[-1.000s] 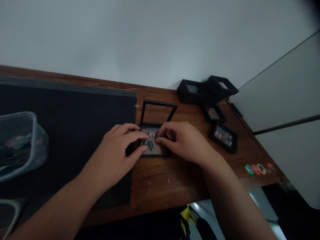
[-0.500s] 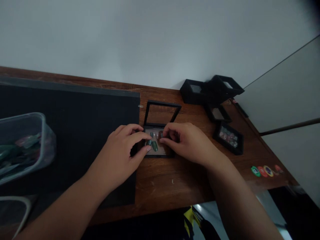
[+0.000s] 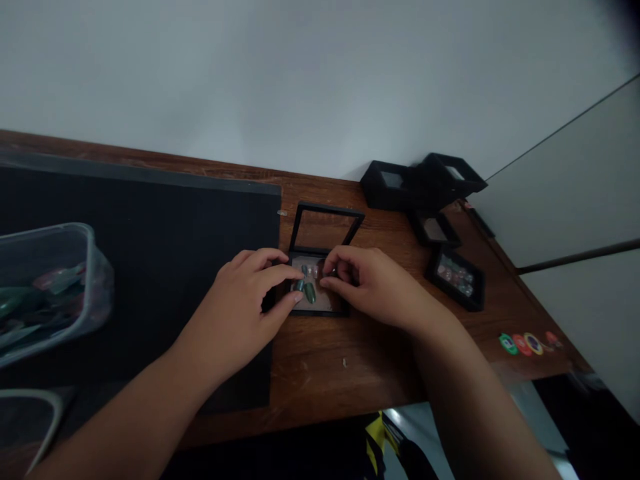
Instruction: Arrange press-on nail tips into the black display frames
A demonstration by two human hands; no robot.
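Box [image 3: 320, 313] lying open right of mat [image 3: 175, 220]; green piece [image 3: 311, 292] inside looking light, slippery, probably wanting edge hold. My left hand [image 3: 250, 287] curving beside it, right hand [image 3: 365, 280] curling inward; cannot tell either grip.

Arms [image 3: 150, 397] forward | left grip [image 3: 245, 293]: thumb [image 3: 285, 309], index [image 3: 283, 272] near-meeting | right grip [image 3: 367, 280]: fingers [image 3: 343, 256] curled inward

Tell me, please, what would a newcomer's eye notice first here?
First come the bare left hand and bare right hand over a small black rectangular case near the centre, its black-framed lid raised and a glossy green oval piece inside. Then comes the clear plastic tub of coloured pieces at the left, on a flat black mat.
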